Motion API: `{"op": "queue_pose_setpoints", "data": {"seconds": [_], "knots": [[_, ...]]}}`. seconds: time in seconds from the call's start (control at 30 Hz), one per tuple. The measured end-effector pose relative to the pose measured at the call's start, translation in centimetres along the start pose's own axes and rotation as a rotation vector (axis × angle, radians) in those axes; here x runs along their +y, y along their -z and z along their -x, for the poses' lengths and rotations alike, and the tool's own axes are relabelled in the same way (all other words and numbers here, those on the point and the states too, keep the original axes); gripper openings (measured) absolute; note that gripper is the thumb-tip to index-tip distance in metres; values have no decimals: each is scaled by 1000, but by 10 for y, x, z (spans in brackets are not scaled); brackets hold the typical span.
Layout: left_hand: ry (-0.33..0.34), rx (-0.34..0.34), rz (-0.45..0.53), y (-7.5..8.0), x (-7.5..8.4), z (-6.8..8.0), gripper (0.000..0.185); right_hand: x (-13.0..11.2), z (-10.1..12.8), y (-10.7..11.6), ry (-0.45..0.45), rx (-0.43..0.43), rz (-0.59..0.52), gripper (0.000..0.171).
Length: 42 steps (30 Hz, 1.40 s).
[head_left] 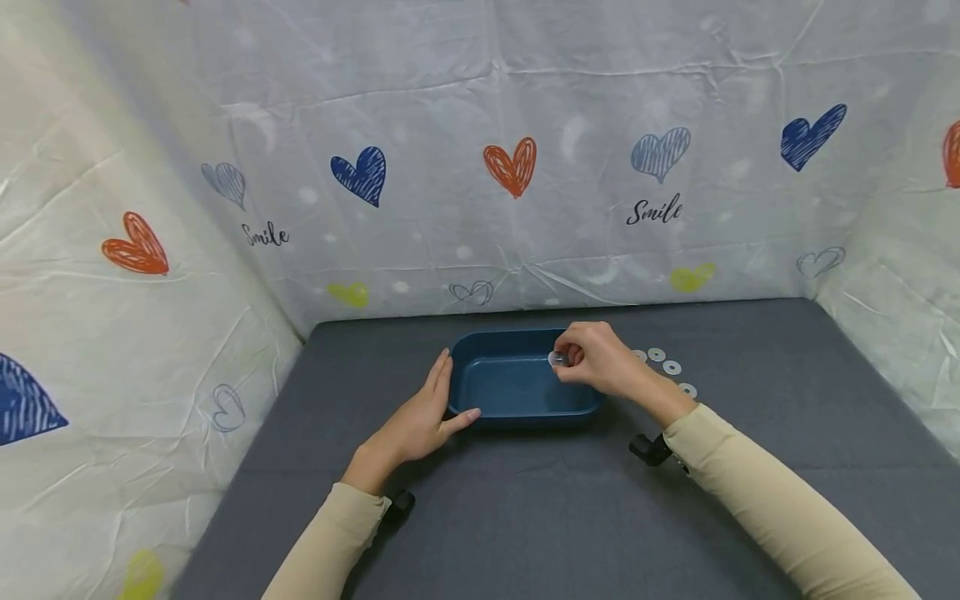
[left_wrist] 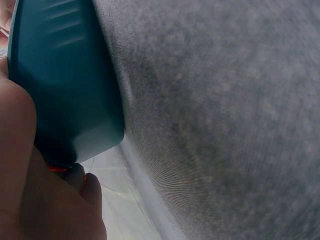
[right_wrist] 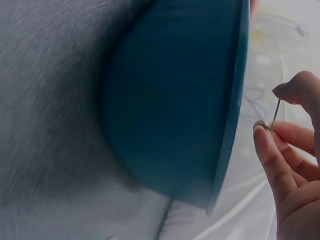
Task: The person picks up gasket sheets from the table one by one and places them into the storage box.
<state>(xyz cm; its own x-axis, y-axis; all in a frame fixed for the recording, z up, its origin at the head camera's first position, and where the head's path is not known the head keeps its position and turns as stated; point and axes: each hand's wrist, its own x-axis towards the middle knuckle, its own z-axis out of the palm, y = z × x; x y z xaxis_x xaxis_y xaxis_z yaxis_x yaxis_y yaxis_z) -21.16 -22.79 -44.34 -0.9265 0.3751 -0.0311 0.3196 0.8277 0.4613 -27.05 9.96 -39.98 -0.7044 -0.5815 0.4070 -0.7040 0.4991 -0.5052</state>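
Note:
A blue rectangular plastic basin point(head_left: 502, 385) stands on the grey cloth. My left hand point(head_left: 415, 423) rests against its left end, fingers straight along that side and thumb at the front rim. Over the right part of the basin, my right hand point(head_left: 596, 358) pinches a flat round washer point(head_left: 554, 359) between thumb and fingertips. The right wrist view catches this washer point(right_wrist: 276, 113) edge-on, as a thin line beyond the basin's rim point(right_wrist: 232, 130). Several pale washers point(head_left: 672, 367) with centre holes lie on the cloth right of the basin, one partly hidden by the right hand.
The grey cloth point(head_left: 525, 508) covers the table. White sheeting point(head_left: 450, 108) printed with hearts and the word Smile hangs behind it and at both sides. Dark wrist cameras point(head_left: 649, 449) sit at the sleeve cuffs.

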Motion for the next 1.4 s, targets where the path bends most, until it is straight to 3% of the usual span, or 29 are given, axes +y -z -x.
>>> {"op": "queue_pose_setpoints", "data": {"seconds": [0.47,1.13,1.4], "knots": [[14,-6,-4,-1,-2,-2,108,-21,-30,-34,-31,-59,-11,16],[29,-19,-2,1,-2,-3,107,-18,-63,-69,-100,-102,16,21],[4,-15,-8,1,-2,-1,107,-22,-72,-83,-112,-140,23,22]]}}
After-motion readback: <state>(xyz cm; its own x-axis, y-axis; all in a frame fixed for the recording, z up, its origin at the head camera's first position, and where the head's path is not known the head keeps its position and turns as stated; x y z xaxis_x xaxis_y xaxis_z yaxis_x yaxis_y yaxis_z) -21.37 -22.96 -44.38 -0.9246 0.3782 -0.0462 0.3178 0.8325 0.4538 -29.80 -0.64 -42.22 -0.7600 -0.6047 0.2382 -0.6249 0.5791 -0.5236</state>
